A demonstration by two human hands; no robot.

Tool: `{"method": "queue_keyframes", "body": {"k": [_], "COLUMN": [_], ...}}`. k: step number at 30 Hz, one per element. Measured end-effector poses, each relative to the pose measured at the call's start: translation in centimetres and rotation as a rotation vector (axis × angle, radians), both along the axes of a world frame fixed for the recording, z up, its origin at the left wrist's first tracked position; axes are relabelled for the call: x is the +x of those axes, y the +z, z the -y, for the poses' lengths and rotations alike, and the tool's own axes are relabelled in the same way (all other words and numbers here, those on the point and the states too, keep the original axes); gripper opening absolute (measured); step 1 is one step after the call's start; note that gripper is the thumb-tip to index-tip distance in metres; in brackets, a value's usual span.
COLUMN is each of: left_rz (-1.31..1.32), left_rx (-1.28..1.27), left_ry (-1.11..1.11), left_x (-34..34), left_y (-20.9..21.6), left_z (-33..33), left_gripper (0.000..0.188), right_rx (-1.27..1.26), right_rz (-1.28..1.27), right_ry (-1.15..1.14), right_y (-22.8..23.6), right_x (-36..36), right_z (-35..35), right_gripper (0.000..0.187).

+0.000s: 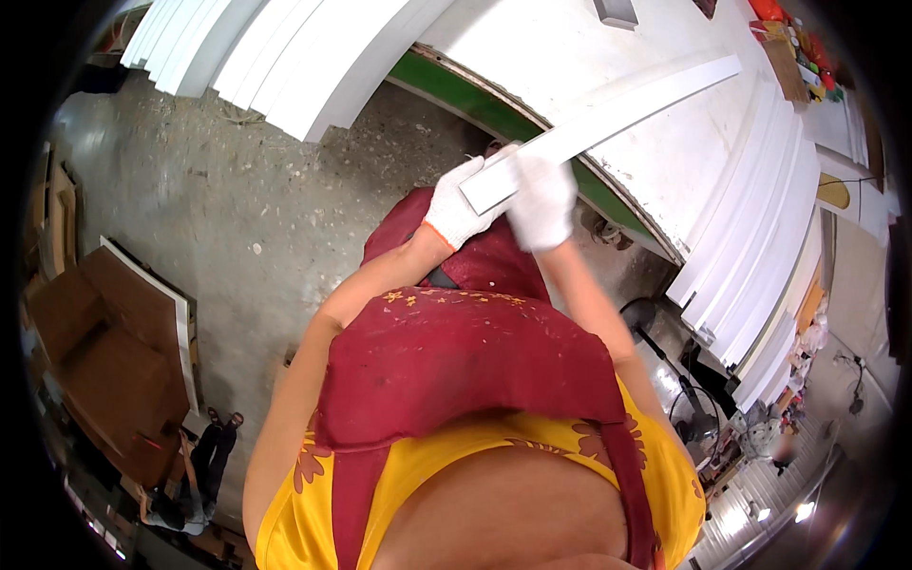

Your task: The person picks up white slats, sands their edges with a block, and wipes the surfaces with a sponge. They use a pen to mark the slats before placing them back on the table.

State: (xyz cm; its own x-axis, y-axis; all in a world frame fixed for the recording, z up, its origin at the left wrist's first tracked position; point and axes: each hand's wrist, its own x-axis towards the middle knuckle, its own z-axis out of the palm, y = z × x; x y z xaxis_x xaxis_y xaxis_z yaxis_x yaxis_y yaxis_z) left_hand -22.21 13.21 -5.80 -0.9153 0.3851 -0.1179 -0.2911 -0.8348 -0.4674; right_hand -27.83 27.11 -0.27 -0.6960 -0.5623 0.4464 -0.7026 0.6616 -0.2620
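Note:
A long white strip (617, 112), flat and straight-edged, slants from in front of my body out over the white-topped workbench (655, 157). My left hand (458, 206), in a white knit glove with an orange cuff, grips the strip near its close end, with some fingers hidden beneath it. My right hand (543, 201), also in a white glove, lies against the strip just right of the left hand. Motion smears it, so its fingers and anything under them cannot be made out.
Stacked white boards (313, 57) stand at the upper left, and more white strips (746, 237) lie along the bench's right. A black fan (698, 408) stands at the lower right. Brown panels (123, 351) are at left, near another person (195, 484).

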Motion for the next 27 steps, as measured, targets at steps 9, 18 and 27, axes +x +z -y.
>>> {"method": "queue_keyframes", "body": {"k": [9,18,27], "left_rz": [-0.099,0.276,0.072], "left_rx": [-0.891,-0.635,-0.562], "left_ry": [0.026,-0.038,-0.075], "left_x": [-0.1,0.2,-0.3], "left_y": [3.3,3.7,1.7], "left_z": [0.1,0.5,0.3], "left_gripper": [0.047,0.047,0.036], "right_rx": [-0.07,0.011,-0.337], "right_rz": [0.28,0.286,0.458], "right_ry": [-0.31,-0.017,0.045], "right_y": [2.1,1.9,0.1], "right_x": [-4.6,2.2,1.9], "right_z": [-4.1,-0.2,0.3], "right_gripper": [0.037,0.041,0.034]}}
